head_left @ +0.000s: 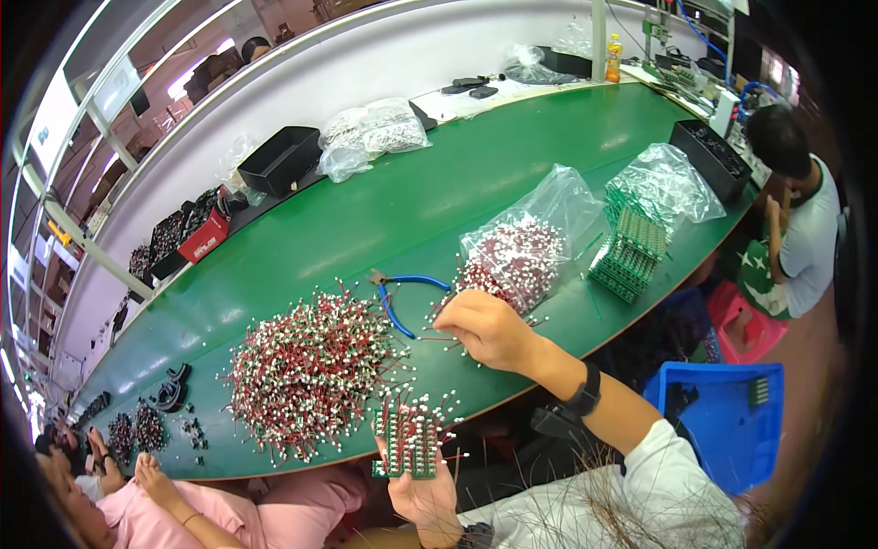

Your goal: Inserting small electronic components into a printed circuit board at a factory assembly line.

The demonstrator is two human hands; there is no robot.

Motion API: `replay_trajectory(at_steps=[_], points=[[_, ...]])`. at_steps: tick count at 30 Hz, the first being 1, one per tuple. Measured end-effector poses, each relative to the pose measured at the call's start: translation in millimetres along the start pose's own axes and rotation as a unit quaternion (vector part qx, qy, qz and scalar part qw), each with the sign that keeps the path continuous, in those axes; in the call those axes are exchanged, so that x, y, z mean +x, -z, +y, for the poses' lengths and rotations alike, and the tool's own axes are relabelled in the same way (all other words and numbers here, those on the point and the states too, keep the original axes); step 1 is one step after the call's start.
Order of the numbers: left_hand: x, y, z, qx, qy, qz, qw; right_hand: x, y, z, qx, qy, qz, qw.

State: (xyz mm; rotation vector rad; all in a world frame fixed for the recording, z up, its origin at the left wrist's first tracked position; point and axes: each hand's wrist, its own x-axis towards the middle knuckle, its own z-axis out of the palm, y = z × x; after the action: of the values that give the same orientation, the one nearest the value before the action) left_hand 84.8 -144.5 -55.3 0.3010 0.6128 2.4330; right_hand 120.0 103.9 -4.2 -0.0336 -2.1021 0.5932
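While my left hand [422, 494] grips the small green circuit board [405, 446] by its lower edge at the table's [384, 220] rim, my right hand [485, 328] pinches thin red-and-white wire leads [448, 339] beside the bag [521, 247], light, springy pieces I judge easily bent and best held mid-length.

A: Bench? 
B: Long green worktable [384, 220] runs lower left to upper right, white shelf [366, 64] behind it.
A: Light? 
B: Bright windows [197, 78] upper left. Blue crate [722, 412] lower right.
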Motion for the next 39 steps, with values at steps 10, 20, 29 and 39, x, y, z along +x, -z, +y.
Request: replay_trajectory(at_steps=[10, 20, 29, 39], points=[[1, -6, -8, 0.035, -0.031, 0.032, 0.998, -45, 15, -121, 0.177, -0.122, -0.071, 0.974], [1, -27, -9, 0.109, -0.044, 0.039, 0.992, -78, -17, -133, 0.104, -0.099, -0.155, 0.977], [-2, -32, -8, 0.177, -0.057, -0.019, 0.982, -74, -22, -136, 0.004, -0.024, -0.152, 0.988], [-2, -25, -6, 0.186, -0.006, -0.034, 0.982, -80, -21, -137, -0.106, -0.001, -0.188, 0.976]])
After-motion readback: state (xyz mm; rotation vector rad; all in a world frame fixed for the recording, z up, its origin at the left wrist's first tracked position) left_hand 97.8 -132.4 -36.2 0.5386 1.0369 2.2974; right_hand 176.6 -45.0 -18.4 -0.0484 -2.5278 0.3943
